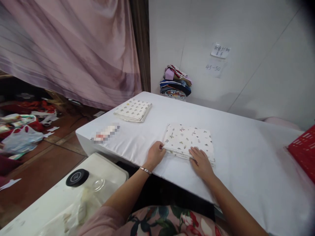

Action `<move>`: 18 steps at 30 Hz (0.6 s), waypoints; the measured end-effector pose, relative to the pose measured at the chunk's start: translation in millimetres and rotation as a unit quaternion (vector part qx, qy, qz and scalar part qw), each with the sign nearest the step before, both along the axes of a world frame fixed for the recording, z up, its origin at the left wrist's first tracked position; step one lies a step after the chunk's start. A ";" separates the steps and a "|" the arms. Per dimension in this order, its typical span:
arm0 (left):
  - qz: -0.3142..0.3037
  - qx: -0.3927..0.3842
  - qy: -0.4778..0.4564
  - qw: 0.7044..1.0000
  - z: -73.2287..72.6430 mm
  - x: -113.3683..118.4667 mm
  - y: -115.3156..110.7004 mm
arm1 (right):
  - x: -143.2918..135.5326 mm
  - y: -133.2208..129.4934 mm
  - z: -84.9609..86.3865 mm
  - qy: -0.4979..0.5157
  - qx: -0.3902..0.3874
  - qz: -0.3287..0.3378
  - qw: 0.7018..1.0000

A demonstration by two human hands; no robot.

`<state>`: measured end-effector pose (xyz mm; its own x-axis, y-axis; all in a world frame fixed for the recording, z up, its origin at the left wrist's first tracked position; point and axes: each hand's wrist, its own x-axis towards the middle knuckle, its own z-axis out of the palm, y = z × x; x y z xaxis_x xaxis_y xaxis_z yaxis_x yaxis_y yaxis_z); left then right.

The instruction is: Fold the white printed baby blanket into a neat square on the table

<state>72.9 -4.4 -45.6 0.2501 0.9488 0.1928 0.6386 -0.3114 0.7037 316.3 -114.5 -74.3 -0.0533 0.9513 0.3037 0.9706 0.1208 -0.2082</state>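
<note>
Wall [187, 39]: evenly lit grey, soft shadows low down
Tabletop [246, 157]: brightest area, pale sheen along front creases
Under the table: nearly black
Floor [56, 157]: dim
Patterned cloth [188, 139]: print readable, slightly soft
Small item [105, 133] at table's left: pixelated
Red basket [304, 150]: blurred, stretched by edge distortion
Upper right corner: darkened
Light source: out of view

Pink curtain [98, 49] beside pale wall [246, 75]
</note>
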 end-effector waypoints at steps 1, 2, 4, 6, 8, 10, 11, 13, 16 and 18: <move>0.002 0.000 0.006 1.000 0.5 -0.2 0.2 | -0.2 -0.1 0.1 -0.001 0.000 0.001 1.000; 0.004 -0.002 0.012 1.000 0.6 -0.6 0.5 | -0.5 -0.3 0.2 -0.001 0.000 0.001 1.000; 0.003 -0.009 0.016 1.000 -0.3 -1.6 1.3 | -1.0 -0.6 0.4 -0.001 0.000 0.002 1.000; 0.003 -0.012 0.013 1.000 -2.1 -2.8 2.3 | -1.5 -0.8 0.5 -0.003 0.002 0.002 1.000; 0.001 -0.006 0.009 1.000 -3.9 -4.1 3.1 | -1.8 -1.0 0.5 -0.006 0.004 0.002 1.000; -0.001 -0.002 0.011 1.000 -5.4 -5.3 4.0 | -2.1 -1.1 0.3 -0.009 0.006 0.002 1.000; -0.001 -0.004 0.015 1.000 -5.9 -5.7 4.4 | -2.2 -1.1 0.3 -0.012 0.006 0.002 1.000; -0.002 -0.014 0.027 1.000 -6.3 -6.5 5.0 | -2.7 -1.2 0.6 -0.019 0.006 0.003 1.000; -0.002 -0.023 0.039 0.999 -6.1 -7.5 5.0 | -3.8 -1.6 1.8 -0.024 0.005 0.004 1.000; -0.003 -0.024 0.038 0.999 -6.0 -8.1 4.5 | -4.5 -2.0 2.6 -0.021 0.004 0.003 1.000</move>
